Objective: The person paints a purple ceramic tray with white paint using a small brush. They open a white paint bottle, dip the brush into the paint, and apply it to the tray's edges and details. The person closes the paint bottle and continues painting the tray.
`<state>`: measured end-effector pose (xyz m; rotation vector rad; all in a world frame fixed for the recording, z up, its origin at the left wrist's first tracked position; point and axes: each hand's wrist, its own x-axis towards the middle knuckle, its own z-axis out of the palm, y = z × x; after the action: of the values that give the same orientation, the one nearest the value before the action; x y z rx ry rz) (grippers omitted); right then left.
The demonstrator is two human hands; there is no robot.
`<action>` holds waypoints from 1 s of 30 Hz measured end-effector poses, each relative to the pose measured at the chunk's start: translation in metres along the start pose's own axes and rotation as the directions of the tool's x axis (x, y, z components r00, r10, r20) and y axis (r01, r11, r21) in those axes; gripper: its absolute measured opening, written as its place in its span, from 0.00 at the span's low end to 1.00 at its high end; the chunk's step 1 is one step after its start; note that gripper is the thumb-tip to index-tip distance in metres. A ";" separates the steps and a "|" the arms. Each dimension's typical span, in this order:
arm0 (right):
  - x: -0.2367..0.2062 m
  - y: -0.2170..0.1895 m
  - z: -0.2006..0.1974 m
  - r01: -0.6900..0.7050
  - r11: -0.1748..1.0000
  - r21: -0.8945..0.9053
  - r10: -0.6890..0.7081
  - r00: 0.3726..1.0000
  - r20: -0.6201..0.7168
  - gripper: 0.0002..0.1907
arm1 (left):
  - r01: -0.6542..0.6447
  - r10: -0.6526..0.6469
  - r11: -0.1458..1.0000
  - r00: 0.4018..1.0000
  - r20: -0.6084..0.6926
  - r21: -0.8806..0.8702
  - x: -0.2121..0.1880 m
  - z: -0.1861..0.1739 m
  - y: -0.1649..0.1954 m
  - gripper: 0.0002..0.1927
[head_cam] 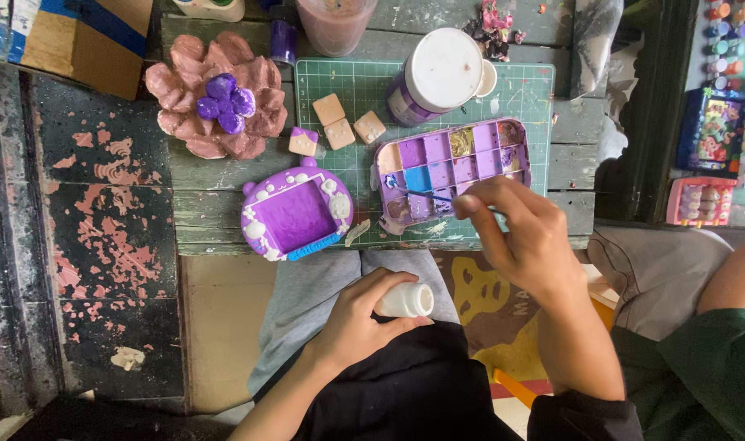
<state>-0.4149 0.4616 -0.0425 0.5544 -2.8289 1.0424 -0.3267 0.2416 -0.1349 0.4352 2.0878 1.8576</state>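
My right hand [524,237] pinches a thin paintbrush [421,194] whose blue handle reaches left; its tip rests in a well of the purple paint palette [450,167]. In my lap, my left hand [356,318] grips a small white bottle [407,300] lying on its side, mouth pointing right. The palette sits on a green cutting mat [352,90] on a worn wooden table [201,175].
A purple square clay tray [295,216] sits left of the palette. A pink clay flower with a purple centre [219,96], several small clay cubes [338,126], a white-lidded purple paint jar [438,75] and a cup [333,24] stand behind. Paint pots [728,41] line the far right.
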 end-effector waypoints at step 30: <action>0.015 -0.008 -0.006 0.027 0.999 -0.036 -0.025 0.997 0.070 0.03 | 0.009 -0.009 1.000 1.000 0.002 -0.001 0.002 0.002 0.000 0.27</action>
<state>-0.4266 0.4554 -0.0305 0.6343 -2.8862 0.9825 -0.3278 0.2447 -0.1351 0.4267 2.0838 1.8522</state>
